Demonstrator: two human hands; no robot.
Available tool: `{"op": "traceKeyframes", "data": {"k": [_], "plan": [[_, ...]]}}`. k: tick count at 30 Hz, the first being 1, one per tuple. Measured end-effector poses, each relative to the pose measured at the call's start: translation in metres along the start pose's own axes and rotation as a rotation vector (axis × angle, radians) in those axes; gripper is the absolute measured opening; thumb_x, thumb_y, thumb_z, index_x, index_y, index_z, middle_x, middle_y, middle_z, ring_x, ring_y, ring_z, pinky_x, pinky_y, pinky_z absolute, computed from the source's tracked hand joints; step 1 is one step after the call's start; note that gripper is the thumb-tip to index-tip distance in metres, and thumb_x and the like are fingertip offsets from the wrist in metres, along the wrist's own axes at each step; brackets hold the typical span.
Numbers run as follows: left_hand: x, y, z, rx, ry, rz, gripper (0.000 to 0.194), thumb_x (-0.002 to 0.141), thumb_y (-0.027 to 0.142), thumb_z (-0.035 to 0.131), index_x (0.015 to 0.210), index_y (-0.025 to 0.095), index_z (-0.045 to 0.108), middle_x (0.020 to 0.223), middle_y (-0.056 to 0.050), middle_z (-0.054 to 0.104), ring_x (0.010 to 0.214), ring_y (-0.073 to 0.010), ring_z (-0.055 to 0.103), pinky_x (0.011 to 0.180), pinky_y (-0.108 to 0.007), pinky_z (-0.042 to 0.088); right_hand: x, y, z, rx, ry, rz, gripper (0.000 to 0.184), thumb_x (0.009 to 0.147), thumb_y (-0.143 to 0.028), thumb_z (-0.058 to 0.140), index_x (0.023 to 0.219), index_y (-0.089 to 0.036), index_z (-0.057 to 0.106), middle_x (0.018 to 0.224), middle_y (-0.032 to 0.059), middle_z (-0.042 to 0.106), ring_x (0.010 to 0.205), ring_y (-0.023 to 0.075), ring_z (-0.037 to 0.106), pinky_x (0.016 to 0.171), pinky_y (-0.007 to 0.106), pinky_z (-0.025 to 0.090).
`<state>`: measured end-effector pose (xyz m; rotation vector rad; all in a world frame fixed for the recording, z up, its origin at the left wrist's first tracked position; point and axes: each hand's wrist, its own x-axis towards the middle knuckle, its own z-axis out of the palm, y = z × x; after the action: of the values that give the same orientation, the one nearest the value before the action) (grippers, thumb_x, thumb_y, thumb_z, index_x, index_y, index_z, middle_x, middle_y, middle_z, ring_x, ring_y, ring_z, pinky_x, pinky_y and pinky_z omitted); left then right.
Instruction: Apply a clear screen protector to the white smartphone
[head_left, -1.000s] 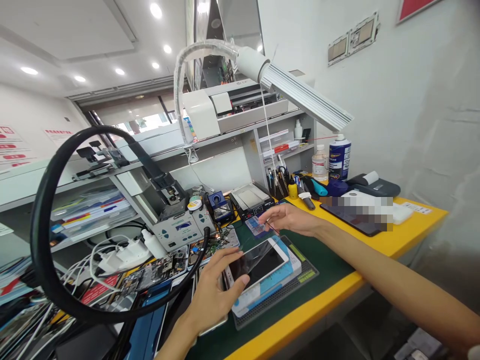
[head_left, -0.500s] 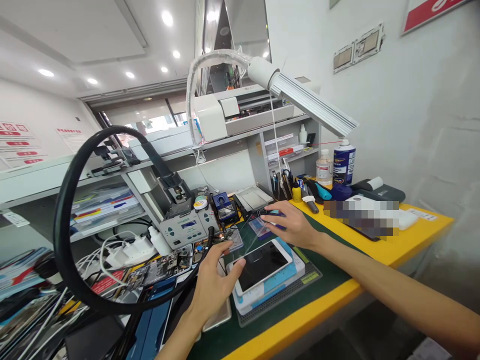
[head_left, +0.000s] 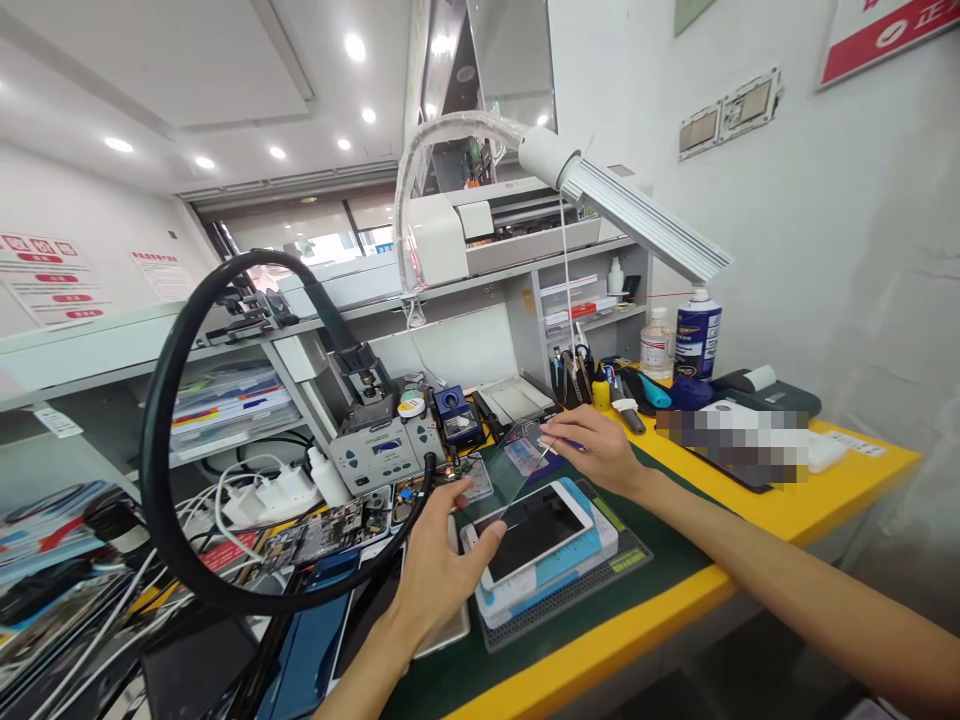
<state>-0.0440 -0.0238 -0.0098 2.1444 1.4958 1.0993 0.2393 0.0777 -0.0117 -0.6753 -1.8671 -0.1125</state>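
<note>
several papers (head_left: 232, 405) are stacked in the grey shelving at the left, beneath a ceiling set with round lights. a large loop is made by a black hose (head_left: 154, 470); past it are seen a white power strip (head_left: 274, 497), circuit boards (head_left: 337, 530) and a grey control unit (head_left: 386, 452). a green mat (head_left: 679, 560) is laid on the yellow table (head_left: 795, 515), over which a lamp (head_left: 645, 220) is bent; farther right, a clear bottle (head_left: 657, 345) and a spray can (head_left: 697, 340) are stood.

red-banded posters (head_left: 56, 275) are fixed to the left wall, their characters too small to be read. the lettering on the blue can cannot be made out. on the red-and-white sign (head_left: 889, 40) at right, a tick and "正" can be read.

a clear sheet (head_left: 511, 492) is held by the left hand (head_left: 442, 560) between thumb and fingers, tilted above a white phone (head_left: 538, 535) lying screen up on a blue-and-white box (head_left: 592, 545). its far end is pinched by the right hand (head_left: 600, 455).
</note>
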Motion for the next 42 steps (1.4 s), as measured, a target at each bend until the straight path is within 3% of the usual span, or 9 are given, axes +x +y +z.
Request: {"op": "traceKeyframes", "data": {"k": [5,15,21,25,28,32,36,42], "plan": [[0.0,0.002,0.0,-0.034,-0.001,-0.02,0.063,0.092,0.059,0.062,0.145,0.025,0.05,0.142,-0.013,0.06,0.127,-0.0313,0.062,0.104,-0.052,0.052,0.003,0.002,-0.002,0.056,0.067,0.132,0.021,0.095,-0.04,0.067,0.1,-0.026,0.081,0.098,0.0115,0.079,0.092,0.0258,0.072,0.085,0.044,0.06],[0.0,0.0,0.001,-0.085,0.077,0.0,0.065,0.094,0.058,0.059,0.147,0.024,0.045,0.138,-0.014,0.063,0.121,-0.0293,0.065,0.1,-0.05,0.054,0.007,0.002,0.003,0.216,0.173,0.346,0.025,0.089,-0.046,0.072,0.094,-0.023,0.083,0.093,0.0092,0.078,0.086,0.0238,0.071,0.077,0.038,0.058],[0.002,-0.004,0.001,-0.054,0.073,0.072,0.056,0.096,0.055,0.057,0.143,0.025,0.049,0.136,-0.013,0.063,0.118,-0.0279,0.065,0.099,-0.048,0.054,0.019,0.009,0.01,0.315,0.182,0.609,0.039,0.084,-0.056,0.075,0.091,-0.018,0.082,0.073,0.0054,0.072,0.056,0.0157,0.059,0.048,0.029,0.047],[0.003,-0.007,0.001,-0.038,0.08,0.086,0.051,0.097,0.053,0.055,0.138,0.022,0.052,0.13,-0.013,0.064,0.118,-0.0279,0.064,0.098,-0.048,0.054,0.031,0.017,0.01,0.364,0.107,0.787,0.035,0.085,-0.047,0.078,0.096,-0.014,0.079,0.059,-0.0011,0.065,0.043,0.0097,0.047,0.041,0.025,0.039],[0.004,-0.009,0.001,-0.028,0.083,0.09,0.047,0.098,0.051,0.055,0.134,0.02,0.055,0.126,-0.013,0.065,0.116,-0.0278,0.064,0.097,-0.048,0.053,0.04,0.025,0.011,0.397,0.052,0.906,0.025,0.095,-0.038,0.071,0.101,-0.013,0.072,0.072,-0.0021,0.067,0.051,0.0074,0.053,0.049,0.021,0.047],[0.004,-0.012,0.002,-0.027,0.093,0.102,0.045,0.098,0.049,0.055,0.133,0.02,0.056,0.125,-0.013,0.065,0.116,-0.0273,0.064,0.099,-0.048,0.053,0.048,0.036,0.022,0.474,-0.005,1.054,0.024,0.1,-0.036,0.064,0.112,-0.016,0.068,0.106,0.0059,0.07,0.084,0.0146,0.068,0.074,0.031,0.06],[0.005,-0.014,0.004,-0.028,0.113,0.093,0.043,0.097,0.046,0.055,0.131,0.02,0.056,0.126,-0.012,0.065,0.116,-0.027,0.065,0.1,-0.049,0.053,0.052,0.047,0.038,0.59,-0.021,1.193,0.033,0.099,-0.037,0.065,0.125,-0.016,0.065,0.122,0.0101,0.067,0.102,0.0209,0.068,0.087,0.041,0.06],[0.004,-0.01,0.004,-0.026,0.112,0.115,0.04,0.098,0.045,0.054,0.128,0.019,0.057,0.126,-0.014,0.065,0.116,-0.0274,0.066,0.099,-0.049,0.054,0.049,0.062,0.051,0.74,0.017,1.333,0.037,0.099,-0.037,0.066,0.129,-0.016,0.063,0.128,0.0111,0.065,0.109,0.0233,0.067,0.091,0.044,0.059]]}}
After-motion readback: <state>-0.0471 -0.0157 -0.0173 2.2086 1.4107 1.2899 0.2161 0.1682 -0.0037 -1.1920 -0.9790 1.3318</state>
